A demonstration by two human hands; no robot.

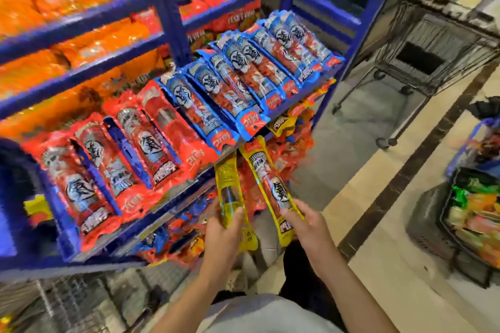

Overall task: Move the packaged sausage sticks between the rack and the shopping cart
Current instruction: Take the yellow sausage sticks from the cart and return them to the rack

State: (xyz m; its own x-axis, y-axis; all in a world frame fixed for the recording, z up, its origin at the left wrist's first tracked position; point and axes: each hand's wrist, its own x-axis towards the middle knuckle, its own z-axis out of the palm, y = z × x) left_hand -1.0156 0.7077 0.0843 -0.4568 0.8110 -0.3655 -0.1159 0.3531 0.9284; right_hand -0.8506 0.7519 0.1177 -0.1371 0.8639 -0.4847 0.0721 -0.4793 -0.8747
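Two long, flat, glossy yellow packs stand just below the front edge of the blue metal rack (173,21). The left hand (224,227) has its fingers wrapped round one yellow sausage stick pack (230,186) (back side showing); the right hand (308,227) pinches the other yellow pack (273,186). A wire shopping cart (422,62) stands well apart.

Two yellow sausage sticks (273,186) in hand, two hands (224,232), one empty cart (433,57)
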